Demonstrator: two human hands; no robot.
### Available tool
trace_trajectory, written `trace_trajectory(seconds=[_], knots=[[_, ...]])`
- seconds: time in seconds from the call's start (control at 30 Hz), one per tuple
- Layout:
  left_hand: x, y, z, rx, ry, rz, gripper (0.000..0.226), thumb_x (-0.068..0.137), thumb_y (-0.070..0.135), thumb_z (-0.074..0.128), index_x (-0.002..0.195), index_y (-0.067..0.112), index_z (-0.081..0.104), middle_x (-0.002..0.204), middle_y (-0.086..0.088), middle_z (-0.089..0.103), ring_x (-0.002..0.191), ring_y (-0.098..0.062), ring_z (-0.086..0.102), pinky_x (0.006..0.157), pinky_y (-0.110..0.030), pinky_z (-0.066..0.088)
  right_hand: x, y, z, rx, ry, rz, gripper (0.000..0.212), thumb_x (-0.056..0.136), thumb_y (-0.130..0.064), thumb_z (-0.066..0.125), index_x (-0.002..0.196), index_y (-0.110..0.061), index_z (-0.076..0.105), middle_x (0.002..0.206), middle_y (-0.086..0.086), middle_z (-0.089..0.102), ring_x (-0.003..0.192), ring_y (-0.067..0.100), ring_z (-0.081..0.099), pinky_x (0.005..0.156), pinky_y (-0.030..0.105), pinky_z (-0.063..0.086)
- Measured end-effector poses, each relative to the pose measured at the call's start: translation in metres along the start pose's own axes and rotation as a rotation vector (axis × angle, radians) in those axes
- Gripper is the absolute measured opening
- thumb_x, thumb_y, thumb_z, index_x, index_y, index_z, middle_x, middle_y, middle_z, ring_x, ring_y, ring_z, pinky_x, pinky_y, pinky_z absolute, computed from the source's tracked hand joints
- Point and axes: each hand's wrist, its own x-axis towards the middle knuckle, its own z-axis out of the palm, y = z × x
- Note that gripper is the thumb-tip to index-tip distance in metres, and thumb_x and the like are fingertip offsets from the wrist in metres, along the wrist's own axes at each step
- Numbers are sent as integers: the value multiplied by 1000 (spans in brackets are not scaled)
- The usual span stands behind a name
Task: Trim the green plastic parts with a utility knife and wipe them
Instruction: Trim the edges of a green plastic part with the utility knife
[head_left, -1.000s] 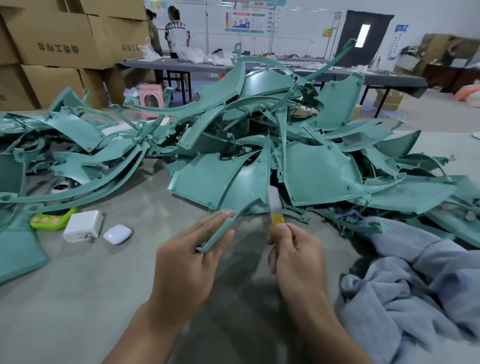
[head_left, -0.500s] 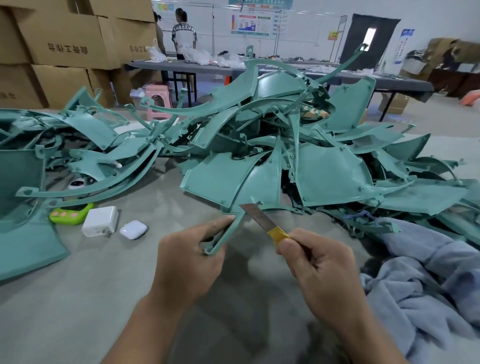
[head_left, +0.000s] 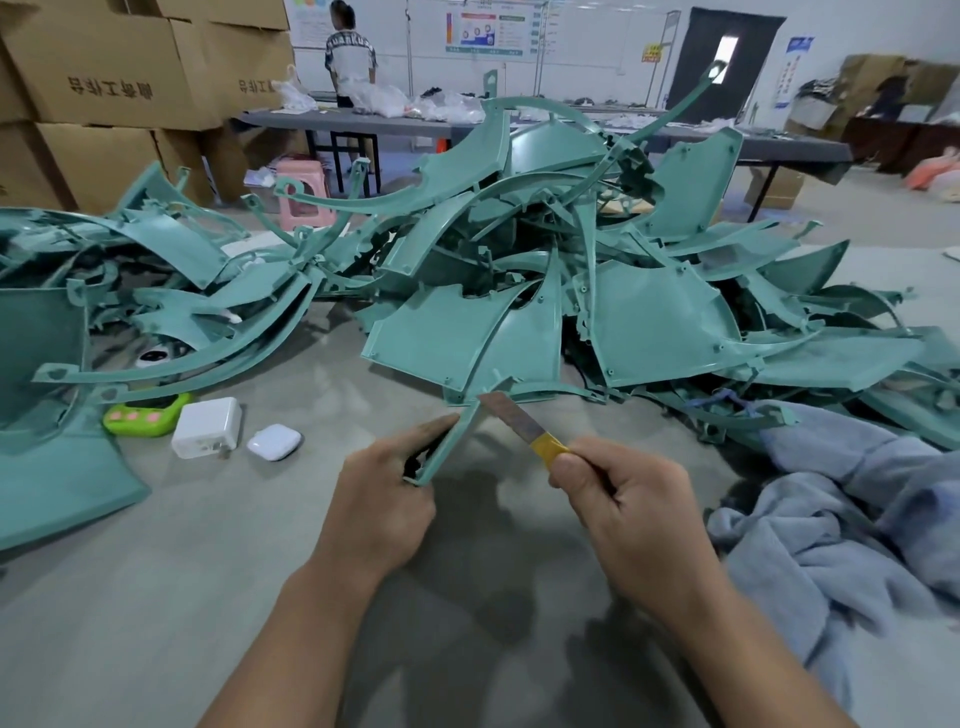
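Note:
My left hand (head_left: 382, 499) grips the near end of a thin green plastic strip (head_left: 451, 441) that runs up and away toward the pile. My right hand (head_left: 631, 512) holds a utility knife (head_left: 524, 425) by its yellow handle. Its bare blade points up and left, with the tip next to the strip's far end. Behind both hands lies a big heap of green plastic parts (head_left: 545, 291) across the grey table (head_left: 218, 597). A crumpled blue-grey cloth (head_left: 852, 514) lies at my right.
A white charger block (head_left: 208, 427), a white earbud case (head_left: 274, 441) and a green toy-like device (head_left: 140, 418) sit at the left of my hands. More green panels (head_left: 47, 415) lie at far left. Cardboard boxes (head_left: 119, 88), a long table and a standing person (head_left: 349, 54) are behind.
The knife has swung from upright to leaning left, its tip now by the strip's far end. My right hand shifted right. The camera view drifted, so the pile sits further right.

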Motion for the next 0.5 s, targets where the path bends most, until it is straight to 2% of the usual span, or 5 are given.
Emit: trace_trajectory(seconds=[0.07, 0.2, 0.33, 0.4, 0.5], knots=[[-1, -3, -1, -6, -16, 4, 91, 68, -13, 51, 121, 60, 62, 81, 47, 62, 75, 17, 61, 65, 1, 41, 1, -1, -1, 27, -11, 1, 37, 98, -40, 58, 75, -11, 59, 62, 8, 45, 51, 8, 34, 47, 22, 27], [-1, -9, -1, 50, -25, 46, 81, 72, -13, 56, 130, 43, 68, 107, 24, 74, 95, 4, 67, 77, -5, 48, 4, 2, 1, -54, -92, -36, 37, 100, -40, 56, 74, -14, 56, 63, 4, 48, 52, 7, 37, 47, 21, 26], [-2, -7, -3, 72, -29, 75, 84, 74, -11, 57, 132, 49, 64, 103, 19, 75, 88, -4, 70, 77, -20, 56, 11, 10, 2, -235, 137, 97, 32, 100, -31, 60, 73, -15, 61, 61, -3, 53, 57, 16, 46, 51, 25, 32], [-1, -7, -2, 81, -26, 86, 80, 76, -11, 60, 133, 45, 65, 106, 22, 74, 88, 0, 69, 76, -9, 52, 12, 11, -2, -183, 198, 63, 31, 101, -31, 61, 74, -14, 62, 60, 0, 51, 57, 19, 45, 50, 25, 31], [-1, -5, -2, 102, -2, 93, 75, 74, -11, 64, 130, 38, 69, 104, 26, 67, 88, 7, 62, 74, 5, 39, 5, 3, 1, -49, -25, -51, 33, 98, -39, 57, 74, -17, 57, 58, -4, 46, 50, 7, 37, 46, 20, 25]])
